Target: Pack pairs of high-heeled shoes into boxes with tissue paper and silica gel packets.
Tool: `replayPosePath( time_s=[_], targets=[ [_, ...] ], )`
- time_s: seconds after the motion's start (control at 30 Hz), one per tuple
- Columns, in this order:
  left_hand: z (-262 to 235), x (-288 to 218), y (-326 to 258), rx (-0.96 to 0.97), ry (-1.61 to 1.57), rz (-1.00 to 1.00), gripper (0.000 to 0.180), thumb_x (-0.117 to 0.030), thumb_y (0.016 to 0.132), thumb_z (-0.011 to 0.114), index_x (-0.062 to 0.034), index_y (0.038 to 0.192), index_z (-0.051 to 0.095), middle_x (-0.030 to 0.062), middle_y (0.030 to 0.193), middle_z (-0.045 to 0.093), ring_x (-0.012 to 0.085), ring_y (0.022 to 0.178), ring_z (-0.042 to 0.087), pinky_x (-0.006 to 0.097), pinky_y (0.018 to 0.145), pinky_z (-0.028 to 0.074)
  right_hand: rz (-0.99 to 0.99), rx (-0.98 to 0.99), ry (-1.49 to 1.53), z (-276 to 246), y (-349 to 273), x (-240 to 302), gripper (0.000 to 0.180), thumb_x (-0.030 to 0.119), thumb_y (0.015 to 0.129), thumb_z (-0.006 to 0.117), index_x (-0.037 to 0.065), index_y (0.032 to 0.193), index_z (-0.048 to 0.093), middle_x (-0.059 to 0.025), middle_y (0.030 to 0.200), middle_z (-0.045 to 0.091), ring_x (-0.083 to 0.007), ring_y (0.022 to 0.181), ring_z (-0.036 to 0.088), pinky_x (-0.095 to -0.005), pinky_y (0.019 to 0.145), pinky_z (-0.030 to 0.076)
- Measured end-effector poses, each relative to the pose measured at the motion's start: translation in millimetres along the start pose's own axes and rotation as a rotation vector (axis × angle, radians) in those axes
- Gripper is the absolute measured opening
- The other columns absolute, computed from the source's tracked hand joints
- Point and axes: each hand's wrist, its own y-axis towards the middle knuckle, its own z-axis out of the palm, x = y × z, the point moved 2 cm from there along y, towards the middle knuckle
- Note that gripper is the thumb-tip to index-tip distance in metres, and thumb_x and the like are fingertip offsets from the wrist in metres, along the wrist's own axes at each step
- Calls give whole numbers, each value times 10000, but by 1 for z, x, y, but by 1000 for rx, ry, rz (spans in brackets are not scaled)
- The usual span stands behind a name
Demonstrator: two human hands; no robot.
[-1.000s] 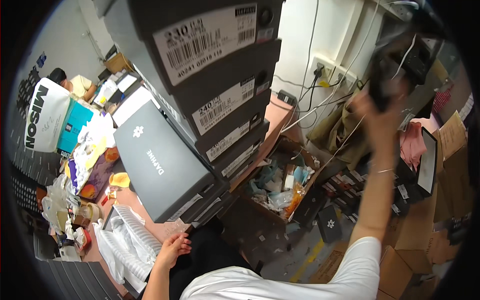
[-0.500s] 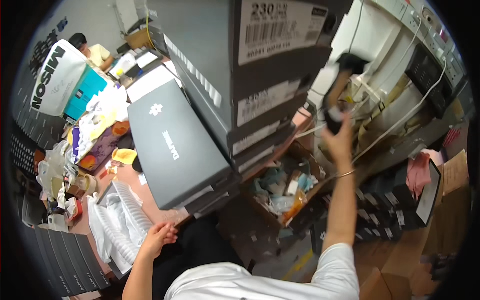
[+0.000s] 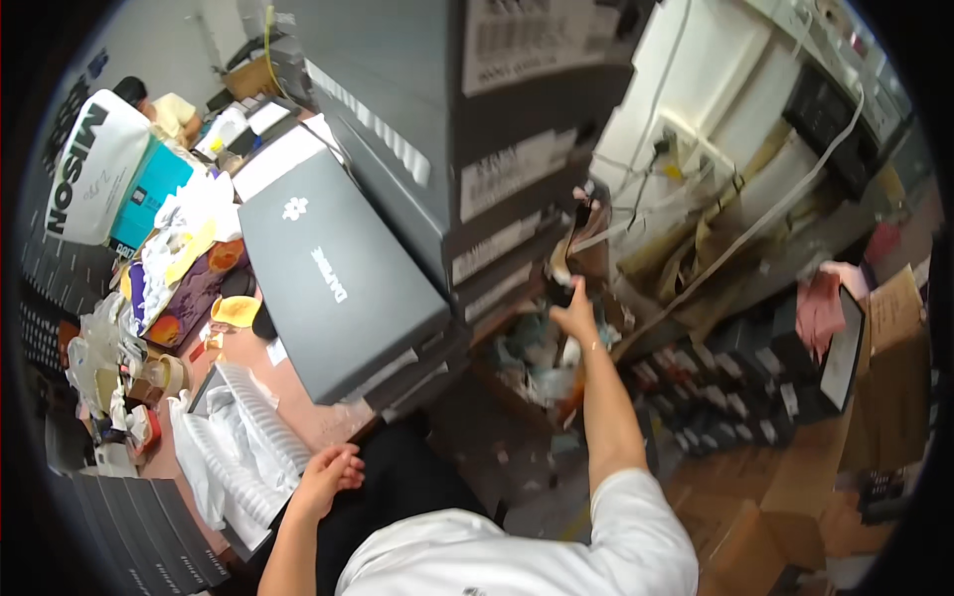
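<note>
My right hand (image 3: 576, 316) is stretched out ahead and wrapped round a dark shoe (image 3: 559, 276) with a pale inside. The shoe is tilted up beside the tall stack of grey shoe boxes (image 3: 397, 199), above a carton of scraps. Blur hides its far end. My left hand (image 3: 331, 479) hovers near my lap with its fingers curled in and nothing visible in them. Next to it, an open shoe box with white tissue paper (image 3: 243, 437) and ribbed white padding lies on the table's near edge. A closed grey shoe box (image 3: 333, 278) tops a short pile in front of me.
The carton (image 3: 527, 358) of wrapping scraps sits low ahead. More shoe boxes stand in rows at right (image 3: 735, 387) and upright at lower left (image 3: 139, 531). Cables (image 3: 765, 228) hang at the right. A person (image 3: 169, 111) sits at the far left.
My right hand has brought the shoe down and to the left, from beside the wall toward the box stack. The view has turned slightly. My left hand stays curled near the lap.
</note>
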Motion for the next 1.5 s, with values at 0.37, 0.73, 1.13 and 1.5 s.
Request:
replayPosePath(
  time_s=[0.37, 0.73, 1.13, 1.5],
  targets=[
    [14, 15, -1, 43, 15, -61, 243, -201, 982, 484, -14, 1126, 544, 54, 892, 625, 159, 765, 618, 313, 719, 534, 229, 137, 737, -48, -61, 5, 774, 14, 747, 692, 42, 1379, 246, -68, 874, 564, -127, 628, 520, -272, 517, 435],
    [56, -7, -42, 219, 301, 418, 394, -232, 908, 632, -13, 1224, 545, 93, 1104, 607, 144, 1006, 586, 284, 873, 480, -89, -101, 453, -23, -204, 86, 750, 138, 665, 815, 16, 1249, 361, -114, 1131, 491, -191, 1021, 513, -319, 899, 431],
    [-98, 33, -208, -598, -421, 992, 388, -289, 939, 571, -8, 1194, 488, 23, 888, 576, 92, 789, 548, 253, 750, 456, -698, 1229, 499, 181, -303, 402, 579, 162, 704, 826, 3, 1162, 510, -109, 1133, 553, -184, 906, 601, -312, 752, 500],
    [-213, 153, -331, -628, -808, 1107, 512, -292, 915, 562, 40, 1288, 450, 70, 944, 596, 143, 882, 584, 288, 830, 455, -845, 1925, 298, 393, -483, 579, 214, 164, 971, 525, -29, 1027, 600, -55, 874, 648, -104, 771, 592, -246, 726, 478]
  ],
)
